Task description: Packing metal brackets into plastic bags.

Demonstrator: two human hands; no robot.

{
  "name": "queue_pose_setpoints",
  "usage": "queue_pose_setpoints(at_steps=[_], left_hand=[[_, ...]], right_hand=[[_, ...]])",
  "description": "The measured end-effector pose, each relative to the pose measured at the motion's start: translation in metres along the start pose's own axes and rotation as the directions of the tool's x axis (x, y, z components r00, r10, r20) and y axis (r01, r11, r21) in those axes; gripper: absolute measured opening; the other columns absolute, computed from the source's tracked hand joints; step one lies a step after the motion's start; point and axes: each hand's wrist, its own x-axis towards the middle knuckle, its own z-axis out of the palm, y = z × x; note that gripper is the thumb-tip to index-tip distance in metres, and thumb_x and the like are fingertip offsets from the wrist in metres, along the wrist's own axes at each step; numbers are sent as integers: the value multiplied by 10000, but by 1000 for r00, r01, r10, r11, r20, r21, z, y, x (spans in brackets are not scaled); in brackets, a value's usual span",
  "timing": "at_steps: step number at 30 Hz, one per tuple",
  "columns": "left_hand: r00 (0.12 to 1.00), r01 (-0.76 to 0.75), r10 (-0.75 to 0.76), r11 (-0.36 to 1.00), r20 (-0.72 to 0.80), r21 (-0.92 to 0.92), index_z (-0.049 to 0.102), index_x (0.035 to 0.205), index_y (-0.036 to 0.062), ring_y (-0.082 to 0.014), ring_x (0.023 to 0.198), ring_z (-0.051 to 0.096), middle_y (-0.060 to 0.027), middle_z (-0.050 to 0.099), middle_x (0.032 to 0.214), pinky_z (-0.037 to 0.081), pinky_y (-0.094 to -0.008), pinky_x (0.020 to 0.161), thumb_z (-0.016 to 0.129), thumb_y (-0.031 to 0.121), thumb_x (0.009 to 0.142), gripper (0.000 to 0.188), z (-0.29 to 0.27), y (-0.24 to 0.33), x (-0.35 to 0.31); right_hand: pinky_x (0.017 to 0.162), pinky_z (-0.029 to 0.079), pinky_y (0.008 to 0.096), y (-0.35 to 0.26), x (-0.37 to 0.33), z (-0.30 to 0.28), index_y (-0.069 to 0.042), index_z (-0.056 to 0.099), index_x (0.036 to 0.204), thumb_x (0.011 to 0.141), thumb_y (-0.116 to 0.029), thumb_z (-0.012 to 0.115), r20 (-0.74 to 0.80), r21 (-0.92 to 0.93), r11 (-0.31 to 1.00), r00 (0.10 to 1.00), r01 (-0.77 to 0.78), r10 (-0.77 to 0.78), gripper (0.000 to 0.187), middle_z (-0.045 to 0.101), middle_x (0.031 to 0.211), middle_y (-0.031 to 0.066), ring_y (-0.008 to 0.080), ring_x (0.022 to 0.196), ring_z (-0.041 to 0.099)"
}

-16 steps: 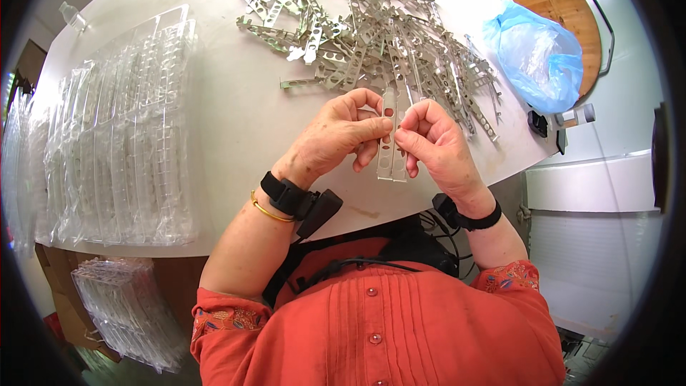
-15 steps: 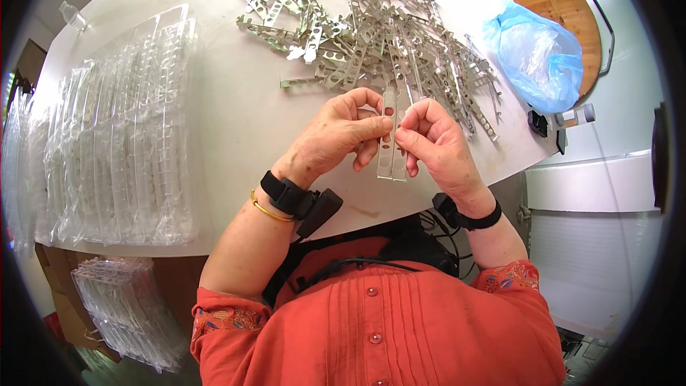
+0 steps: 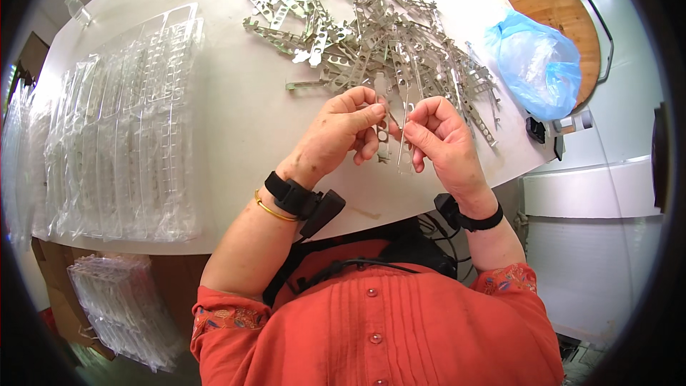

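My left hand (image 3: 341, 132) and my right hand (image 3: 441, 137) meet over the white table (image 3: 236, 129), near its front edge. Between their fingertips they pinch a thin metal bracket strip with holes (image 3: 384, 136) and a narrow clear plastic piece (image 3: 405, 159) that hangs down from my right fingers. Just beyond the hands lies a big heap of the same grey metal brackets (image 3: 386, 36). Each wrist carries a black band.
Stacks of clear plastic trays (image 3: 121, 121) cover the table's left half, and more trays (image 3: 121, 307) lie below its edge at the lower left. A blue plastic bag (image 3: 536, 64) sits at the right edge, before a round wooden board (image 3: 564, 7).
Both hands have stayed in place; the fingers have shifted a little on the strip and the clear piece.
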Motion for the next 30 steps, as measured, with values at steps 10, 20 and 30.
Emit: queue_pose_setpoints(at_steps=[10,20,30], left_hand=[[998,-55,55,998,22,18,555,1335,-5,-64,541,456,-51,637,894,341,-203,482,501,251,1087,360,-2,-3,2],[997,-60,59,998,47,19,560,1324,-11,-66,480,452,-111,727,951,354,-205,456,503,282,1087,382,-2,0,-1],[998,-51,56,991,-30,126,562,963,81,-54,414,434,-102,709,796,312,-202,378,559,275,1062,217,-2,0,2]], right_hand=[[580,495,223,-7,2,-4,-49,553,1141,1033,-115,591,-66,-35,995,994,90,-93,132,643,896,28,99,715,631],[613,566,247,-11,-9,-4,-19,512,1214,1022,-94,602,-78,-24,992,989,122,-123,225,647,956,60,128,775,675],[593,553,240,-11,-12,-1,-3,507,1239,1009,-75,615,-56,-37,995,994,93,-95,265,650,897,63,120,728,667]])
